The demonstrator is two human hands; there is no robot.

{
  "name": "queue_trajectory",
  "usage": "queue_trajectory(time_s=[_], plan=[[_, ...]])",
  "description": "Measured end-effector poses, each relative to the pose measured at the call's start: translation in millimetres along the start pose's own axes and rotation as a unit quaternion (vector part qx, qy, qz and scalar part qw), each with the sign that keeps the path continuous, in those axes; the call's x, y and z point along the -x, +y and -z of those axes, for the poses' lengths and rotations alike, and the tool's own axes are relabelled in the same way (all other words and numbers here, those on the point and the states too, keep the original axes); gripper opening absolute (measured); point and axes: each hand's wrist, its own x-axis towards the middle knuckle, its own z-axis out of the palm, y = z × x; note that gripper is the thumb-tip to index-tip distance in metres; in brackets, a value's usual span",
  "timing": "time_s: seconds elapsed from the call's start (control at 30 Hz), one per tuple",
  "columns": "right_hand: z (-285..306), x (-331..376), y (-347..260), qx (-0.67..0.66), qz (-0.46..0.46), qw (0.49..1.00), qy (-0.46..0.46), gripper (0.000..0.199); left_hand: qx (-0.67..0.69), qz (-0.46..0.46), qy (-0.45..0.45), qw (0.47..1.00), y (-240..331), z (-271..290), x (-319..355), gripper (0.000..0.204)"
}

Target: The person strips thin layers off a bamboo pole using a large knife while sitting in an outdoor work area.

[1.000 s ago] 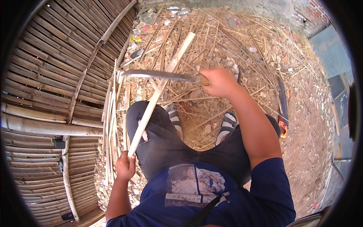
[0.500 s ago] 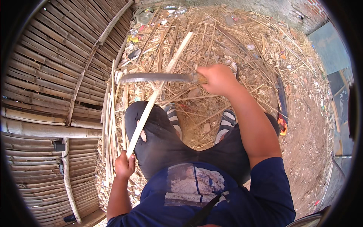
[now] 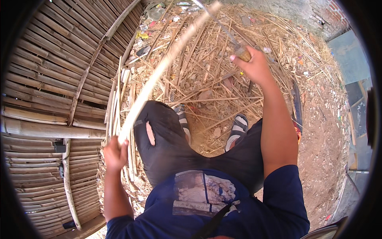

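Strip (image 3: 164, 63) held by its near end in our left hand (image 3: 114, 153), knife (image 3: 227, 32) in our right hand (image 3: 255, 65), we should cut well away from ourselves.

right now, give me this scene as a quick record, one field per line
left hand: the left hand grips the near end of a pale strip
right hand: the right hand holds a knife by its handle
contact: blade and strip overlap near the strip's far end; touching unclear
left side: slatted wall
right side: saw on the ground, partly behind the right forearm
feet: striped sandals
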Motion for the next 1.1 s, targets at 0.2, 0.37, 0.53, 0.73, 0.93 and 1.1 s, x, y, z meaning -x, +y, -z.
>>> queue_trajectory(time_s=[0.2, 0.37, 0.53, 0.73, 0.93, 1.1], plan=[[5.1, -12.7, -26.2, -0.165, -0.015, 0.984, 0.065, 0.035, 0.201, -0.015, 0.124, 0.972, 18.4, -29.5, -115.5, 0.023], [-7.9, -23.9, -45.9, -0.311, -0.024, 0.947, 0.082, 0.029, 0.298, -0.009, 0.074, 0.952, 53.5, -66.7, -177.1, 0.018], [-5.1, -27.0, -36.2, -0.336, -0.017, 0.934, 0.124, 0.031, 0.162, 0.001, 0.040, 0.986, 52.1, -87.4, -195.0, 0.027], [12.8, -25.9, -12.0, -0.262, -0.036, 0.950, 0.168, 0.031, 0.050, 0.123, -0.084, 0.988, -46.1, -124.6, -98.0, 0.035], [26.8, -15.0, -26.7, -0.264, -0.054, 0.946, 0.181, 0.031, -0.026, 0.312, -0.158, 0.937, -123.1, -140.8, 53.3, 0.037], [32.7, -14.8, -48.2, -0.289, -0.020, 0.937, 0.195, 0.031, -0.025, 0.345, -0.116, 0.931, -166.9, -137.4, 94.4, 0.037]])
